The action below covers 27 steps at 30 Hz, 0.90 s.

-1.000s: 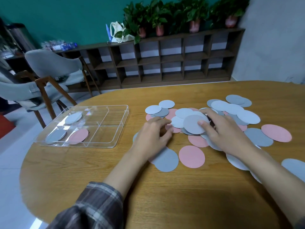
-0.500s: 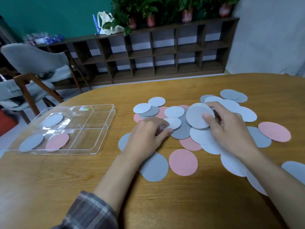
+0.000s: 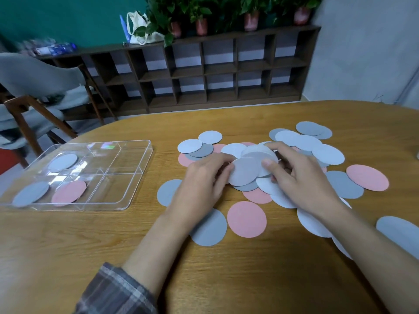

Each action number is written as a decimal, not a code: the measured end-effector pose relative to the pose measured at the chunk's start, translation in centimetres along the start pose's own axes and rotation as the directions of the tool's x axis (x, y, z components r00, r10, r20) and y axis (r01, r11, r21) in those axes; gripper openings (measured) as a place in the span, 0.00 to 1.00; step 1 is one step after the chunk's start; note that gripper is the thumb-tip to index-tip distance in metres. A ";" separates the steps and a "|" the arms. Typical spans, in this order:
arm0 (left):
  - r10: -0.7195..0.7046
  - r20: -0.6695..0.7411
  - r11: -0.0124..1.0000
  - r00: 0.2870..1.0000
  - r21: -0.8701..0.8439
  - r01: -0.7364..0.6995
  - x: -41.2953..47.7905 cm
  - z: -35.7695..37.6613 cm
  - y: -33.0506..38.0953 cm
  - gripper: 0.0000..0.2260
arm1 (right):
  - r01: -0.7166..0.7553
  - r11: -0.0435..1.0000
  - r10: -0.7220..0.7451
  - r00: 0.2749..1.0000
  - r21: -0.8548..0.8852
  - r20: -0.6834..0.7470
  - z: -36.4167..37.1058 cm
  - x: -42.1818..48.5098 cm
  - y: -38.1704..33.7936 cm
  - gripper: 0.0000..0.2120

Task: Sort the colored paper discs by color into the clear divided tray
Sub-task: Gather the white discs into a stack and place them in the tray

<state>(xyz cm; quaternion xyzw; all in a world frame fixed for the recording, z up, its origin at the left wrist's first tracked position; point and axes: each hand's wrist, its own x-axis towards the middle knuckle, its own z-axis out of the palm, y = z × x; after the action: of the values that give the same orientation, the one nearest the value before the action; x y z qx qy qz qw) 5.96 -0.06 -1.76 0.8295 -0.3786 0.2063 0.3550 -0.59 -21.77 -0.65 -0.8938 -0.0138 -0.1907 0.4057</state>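
Paper discs in pale blue-white, grey-blue and pink lie scattered over the wooden table (image 3: 68, 257), right of centre. My right hand (image 3: 294, 177) pinches a small stack of pale discs (image 3: 260, 155) between thumb and fingers. Beside it, my left hand (image 3: 204, 180) grips the edge of another pale disc (image 3: 243, 171), which overlaps that stack. The clear divided tray (image 3: 136, 177) sits at the left. It holds a pale disc (image 3: 63, 162) in a far cell, a grey-blue disc (image 3: 30, 193) and a pink disc (image 3: 69, 191) in near cells.
A pink disc (image 3: 246, 219) and a grey-blue disc (image 3: 209, 230) lie near my wrists. Another pink disc (image 3: 367, 177) lies to the right. Grey chairs (image 3: 38, 80) stand behind the tray. A dark shelf unit (image 3: 204, 71) with potted plants lines the wall.
My right hand lifted pale discs from the pile and brought them left. My left hand came up off the table and took hold of a pale disc next to them. The camera swung right.
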 end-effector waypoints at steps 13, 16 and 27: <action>-0.279 -0.006 0.940 0.960 -0.205 0.272 -0.2 0.8 1.1 0.15 | -0.022 0.999 0.030 0.984 -0.046 0.176 0.4 -0.4 -0.7 0.22; -0.320 -0.011 0.926 0.947 -0.215 0.310 -0.2 1.1 1.4 0.11 | -0.027 0.998 0.040 0.976 -0.062 0.215 0.5 -0.4 -0.8 0.24; -0.230 -0.006 0.965 0.973 -0.133 0.227 0.1 1.0 1.1 0.08 | 0.077 0.979 -0.056 0.992 -0.186 0.115 1.2 -0.2 -0.2 0.19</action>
<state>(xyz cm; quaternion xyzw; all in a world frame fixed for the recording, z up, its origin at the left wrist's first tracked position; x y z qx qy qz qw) 5.27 -1.34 -1.86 0.8402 -0.2896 0.1475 0.4341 -0.40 -20.74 -1.24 -0.9366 -0.0475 -0.1553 0.3105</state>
